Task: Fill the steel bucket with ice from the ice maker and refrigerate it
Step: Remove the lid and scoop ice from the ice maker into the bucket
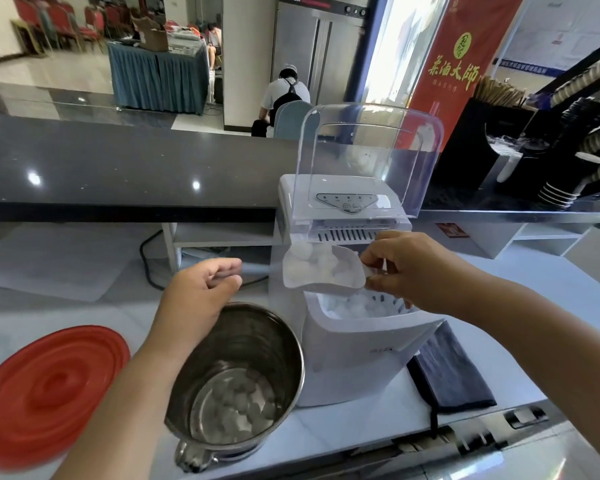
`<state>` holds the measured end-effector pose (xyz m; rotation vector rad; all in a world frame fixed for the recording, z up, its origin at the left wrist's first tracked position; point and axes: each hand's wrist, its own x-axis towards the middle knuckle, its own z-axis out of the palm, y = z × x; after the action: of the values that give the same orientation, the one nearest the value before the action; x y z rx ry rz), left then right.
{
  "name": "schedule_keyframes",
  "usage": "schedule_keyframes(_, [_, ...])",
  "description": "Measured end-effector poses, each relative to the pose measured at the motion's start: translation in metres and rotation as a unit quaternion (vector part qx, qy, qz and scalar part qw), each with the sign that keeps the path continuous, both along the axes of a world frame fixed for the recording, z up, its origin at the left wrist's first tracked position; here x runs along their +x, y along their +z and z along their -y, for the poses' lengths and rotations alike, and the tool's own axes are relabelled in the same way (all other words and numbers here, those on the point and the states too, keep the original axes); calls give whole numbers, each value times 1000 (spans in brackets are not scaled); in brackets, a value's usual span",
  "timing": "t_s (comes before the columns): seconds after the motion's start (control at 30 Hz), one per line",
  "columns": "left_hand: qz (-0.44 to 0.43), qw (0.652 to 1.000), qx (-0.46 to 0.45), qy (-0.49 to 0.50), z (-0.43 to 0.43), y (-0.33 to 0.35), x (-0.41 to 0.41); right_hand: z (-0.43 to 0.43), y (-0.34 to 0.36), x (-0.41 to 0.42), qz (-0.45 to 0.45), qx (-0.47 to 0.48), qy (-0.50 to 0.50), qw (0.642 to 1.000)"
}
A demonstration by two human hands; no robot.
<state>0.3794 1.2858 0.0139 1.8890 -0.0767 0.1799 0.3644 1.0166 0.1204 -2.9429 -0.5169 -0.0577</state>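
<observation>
The steel bucket (284, 344) stands on the white counter in front of me, with a shallow layer of ice cubes (236, 403) at its bottom. To its right is the white ice maker (357, 355), its clear lid (368, 150) raised and its basket holding ice (357, 306). A white scoop (323, 268) heaped with ice hovers over the ice maker's opening. My left hand (201, 292) grips the scoop's handle above the bucket's far rim. My right hand (406, 268) pinches the scoop's right edge.
A red round lid (49, 393) lies on the counter to the left. A dark cloth (451, 372) sits right of the ice maker. A black cable (146, 258) runs behind. Stacked cups (589, 140) and a raised dark ledge (118, 168) stand at the back.
</observation>
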Motion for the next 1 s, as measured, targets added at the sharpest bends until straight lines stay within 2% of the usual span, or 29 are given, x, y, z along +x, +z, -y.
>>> schedule_keyframes(0.17, [-8, 998, 66, 17, -35, -18, -4, -39, -11, -16, -11, 26, 30, 999])
schedule_keyframes(0.27, [-36, 994, 99, 14, -44, -32, -4, -61, -23, -25, -12, 10, 41, 999])
schedule_keyframes(0.47, [-100, 994, 31, -25, -55, -49, -5, -100, -50, -51, -45, -27, 8, 999])
schedule_keyframes(0.73, [-95, 995, 3, -34, -56, -53, -8, -136, -95, -49, -115, -129, -12, 985])
schedule_keyframes(1.0, [-103, 994, 2, -37, -57, -54, -9, -160, -103, -40, -102, -182, 9, 978])
